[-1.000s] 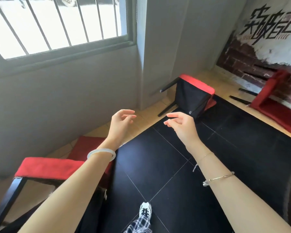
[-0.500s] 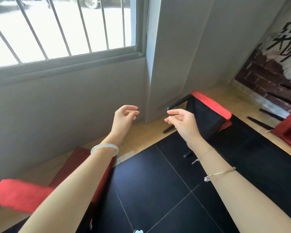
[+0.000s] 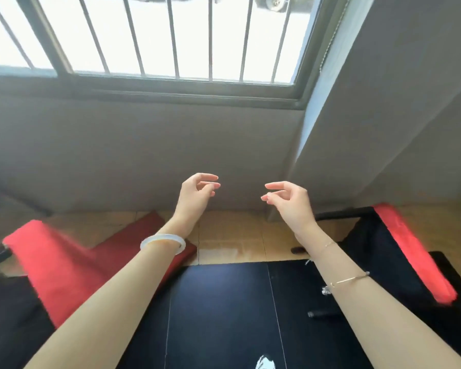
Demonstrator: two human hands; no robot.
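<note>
Holding both arms out ahead, we carry nothing: our left hand [image 3: 194, 195] and right hand [image 3: 290, 203] hang apart before the grey wall [image 3: 144, 155], fingers loosely curled and relaxed, thumb near forefinger yet pinching nothing. One tipped-over chair with red padded cushions [image 3: 53, 267] lies on the floor low on our left, under that forearm; a second tipped-over chair of black fabric with a red padded edge [image 3: 381, 251] lies on our right, at the edge of the black floor mat [image 3: 224, 302]. We judge both stiff and fairly light but awkward to swing; the padding yields, so we would grip the rigid black frame bar [image 3: 341, 214] rather than cushion
</note>
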